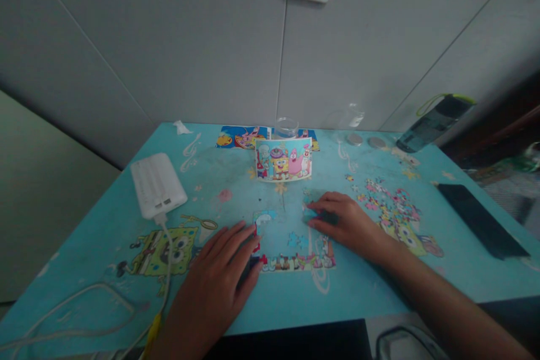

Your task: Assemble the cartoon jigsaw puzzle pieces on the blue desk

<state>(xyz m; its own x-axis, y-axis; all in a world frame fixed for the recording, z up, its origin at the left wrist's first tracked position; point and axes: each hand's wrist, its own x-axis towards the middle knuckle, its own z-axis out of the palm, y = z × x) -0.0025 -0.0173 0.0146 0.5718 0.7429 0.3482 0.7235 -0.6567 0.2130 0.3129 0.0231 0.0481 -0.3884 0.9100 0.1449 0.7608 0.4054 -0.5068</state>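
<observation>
A partly joined jigsaw frame lies on the blue cartoon-printed table. My left hand rests flat with fingers stretched out, its fingertips on the frame's left edge. My right hand lies over the frame's upper right corner, fingers curled down onto puzzle pieces beneath them. A picture card showing the finished cartoon stands upright behind the frame.
A heap of loose puzzle pieces lies right of my right hand. A white power bank with a cable sits at the left. A dark phone lies at the right. A water bottle, clear cups and lids stand by the wall.
</observation>
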